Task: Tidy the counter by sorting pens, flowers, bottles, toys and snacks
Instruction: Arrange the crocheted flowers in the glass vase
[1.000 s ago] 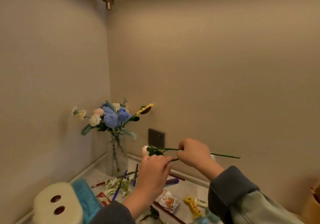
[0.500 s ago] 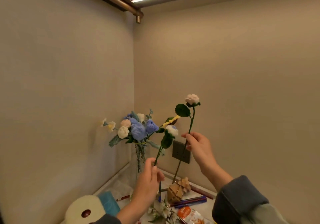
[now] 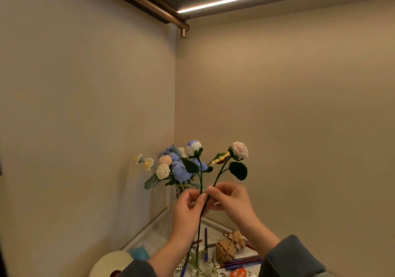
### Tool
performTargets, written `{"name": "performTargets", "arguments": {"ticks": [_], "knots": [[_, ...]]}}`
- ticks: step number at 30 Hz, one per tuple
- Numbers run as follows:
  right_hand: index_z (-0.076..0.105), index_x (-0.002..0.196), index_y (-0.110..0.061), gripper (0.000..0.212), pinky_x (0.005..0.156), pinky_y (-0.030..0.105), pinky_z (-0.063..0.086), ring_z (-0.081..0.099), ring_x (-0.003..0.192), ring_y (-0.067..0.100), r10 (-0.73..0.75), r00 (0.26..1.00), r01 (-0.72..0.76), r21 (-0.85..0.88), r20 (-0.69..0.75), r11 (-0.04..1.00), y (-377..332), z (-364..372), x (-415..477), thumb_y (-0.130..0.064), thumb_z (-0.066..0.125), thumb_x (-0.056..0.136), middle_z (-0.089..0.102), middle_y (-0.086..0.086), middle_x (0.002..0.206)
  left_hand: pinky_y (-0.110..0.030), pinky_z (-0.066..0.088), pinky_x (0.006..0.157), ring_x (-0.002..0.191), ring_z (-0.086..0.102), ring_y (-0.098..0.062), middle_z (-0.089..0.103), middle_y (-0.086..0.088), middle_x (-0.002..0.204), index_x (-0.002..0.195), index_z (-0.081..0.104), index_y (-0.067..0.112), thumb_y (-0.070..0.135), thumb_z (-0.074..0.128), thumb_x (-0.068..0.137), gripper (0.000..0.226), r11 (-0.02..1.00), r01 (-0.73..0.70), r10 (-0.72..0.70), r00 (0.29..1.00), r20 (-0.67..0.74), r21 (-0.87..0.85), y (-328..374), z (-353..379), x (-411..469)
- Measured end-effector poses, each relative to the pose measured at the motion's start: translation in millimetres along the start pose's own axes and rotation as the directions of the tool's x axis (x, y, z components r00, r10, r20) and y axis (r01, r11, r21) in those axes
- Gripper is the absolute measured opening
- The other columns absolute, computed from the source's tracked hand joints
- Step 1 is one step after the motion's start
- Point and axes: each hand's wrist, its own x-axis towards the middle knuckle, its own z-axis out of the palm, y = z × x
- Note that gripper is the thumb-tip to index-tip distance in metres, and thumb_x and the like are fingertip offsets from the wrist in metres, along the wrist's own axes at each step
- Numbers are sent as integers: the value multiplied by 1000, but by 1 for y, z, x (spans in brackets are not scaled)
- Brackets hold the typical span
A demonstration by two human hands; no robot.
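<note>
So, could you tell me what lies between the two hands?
In the head view, two crossing flower stems, pinched between the left hand and right hand.

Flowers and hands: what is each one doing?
Pale pink crochet rose, tilted, stem pinched by right hand.
White-and-blue crochet bud, upright, stem pinched by left hand.
Blue-and-cream crochet bouquet, standing in clear glass vase.
Blue pens, lying flat on pale counter.

vase (image 3: 175,193): mostly behind left hand (image 3: 188,210) | paper roll (image 3: 111,264): cut by bottom edge
</note>
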Motion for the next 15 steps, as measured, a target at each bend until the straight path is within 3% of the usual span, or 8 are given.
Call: {"name": "performTargets", "arguments": {"ticks": [7, 15], "knots": [[77, 81, -19, 13, 53, 22, 52, 69, 64, 19, -2, 996, 13, -116, 90, 993, 3, -5, -3, -24, 68, 89, 73, 9, 73, -33, 59, 69, 80, 72, -21, 74, -4, 84, 90, 72, 19, 22, 68, 87, 6, 999, 51, -52, 996, 79, 19, -6, -6, -5], [79, 90, -24, 11, 58, 17, 47, 61, 66, 3, -61, 990, 67, -47, 126, 997, -14, -11, 10, -20, 69, 88, 75, 0, 80, -26, 56, 65, 72, 71, -23, 74, -15, 80, 88, 75, 9, 19, 70, 84, 12, 990, 124, -110, 978, 175, -72, 23, -5, 12]]}}
